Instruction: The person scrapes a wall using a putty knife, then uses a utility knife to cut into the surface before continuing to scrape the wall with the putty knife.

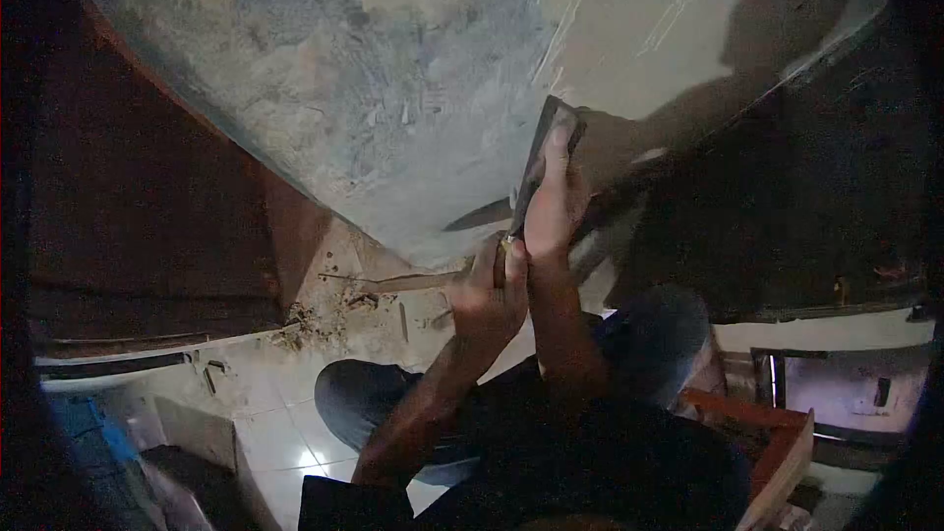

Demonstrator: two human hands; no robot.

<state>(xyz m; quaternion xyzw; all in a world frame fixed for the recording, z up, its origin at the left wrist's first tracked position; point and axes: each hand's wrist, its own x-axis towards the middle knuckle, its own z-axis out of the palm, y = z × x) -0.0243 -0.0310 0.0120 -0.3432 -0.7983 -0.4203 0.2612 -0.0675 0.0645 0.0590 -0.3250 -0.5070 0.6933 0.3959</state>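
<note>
A flat, dark-bladed trowel (536,162) lies against the lower part of a plastered wall (423,128), its blade slanting up to the right. My left hand (489,293) is closed round the trowel's handle at the lower end. Higher up, my right hand (558,202) presses on the blade, with one finger stretched along it. The plaster is rough and mottled grey on the left, smoother and beige on the right. A dark shadow falls on the wall beside my right hand.
Debris (315,320) is scattered on the tiled floor (270,438) at the wall's foot. A reddish wooden box or frame (752,408) stands at the lower right. Something blue (103,438) lies at the far left. My bent knees are below my hands.
</note>
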